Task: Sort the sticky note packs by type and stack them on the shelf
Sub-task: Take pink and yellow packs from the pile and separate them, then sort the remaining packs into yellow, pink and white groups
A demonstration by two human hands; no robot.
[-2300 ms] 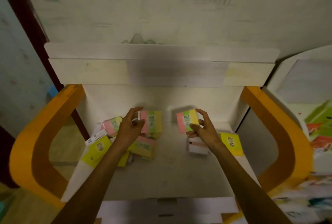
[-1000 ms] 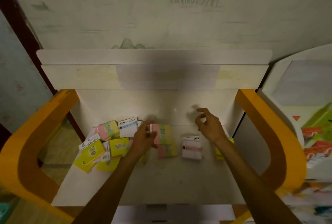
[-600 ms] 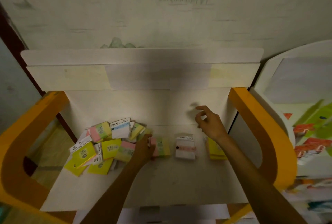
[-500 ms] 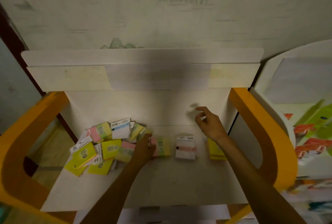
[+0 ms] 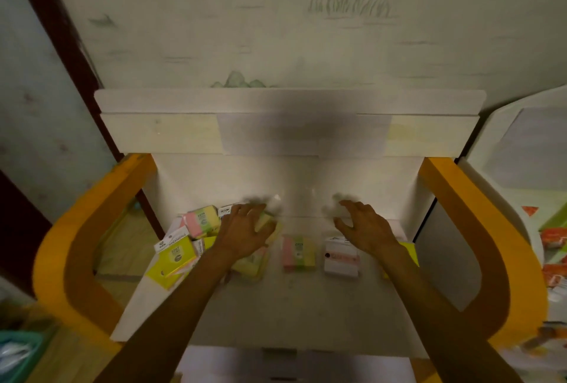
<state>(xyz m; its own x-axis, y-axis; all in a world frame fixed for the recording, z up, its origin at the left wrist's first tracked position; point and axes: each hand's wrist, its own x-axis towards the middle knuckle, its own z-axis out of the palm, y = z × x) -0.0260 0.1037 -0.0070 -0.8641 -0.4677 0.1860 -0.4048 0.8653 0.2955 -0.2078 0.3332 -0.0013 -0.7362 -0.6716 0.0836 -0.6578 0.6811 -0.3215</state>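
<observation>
On the white shelf [image 5: 291,306], a jumble of sticky note packs lies at the left: a pink-green-yellow pack [image 5: 201,223] and yellow packs [image 5: 175,259]. A pink-green-yellow stack [image 5: 298,253] stands at the middle. Right of it are a white pack [image 5: 340,259] and a yellow pack [image 5: 409,252], the latter partly hidden by my right arm. My left hand [image 5: 245,229] lies spread over the jumble, fingers on a pale yellow pack [image 5: 266,220]; motion blurs it. My right hand [image 5: 365,229] hovers with loosely curled fingers, holding nothing.
Orange side panels [image 5: 76,259] [image 5: 491,259] flank the shelf. An upper white board [image 5: 288,124] overhangs the back. A teal basket [image 5: 18,352] sits at lower left. Another white unit with colourful items [image 5: 552,244] stands at the right.
My right hand set its multicolour pack down at the middle and lifted off empty. My left hand added its pack to that stack, then moved left onto the jumble.
</observation>
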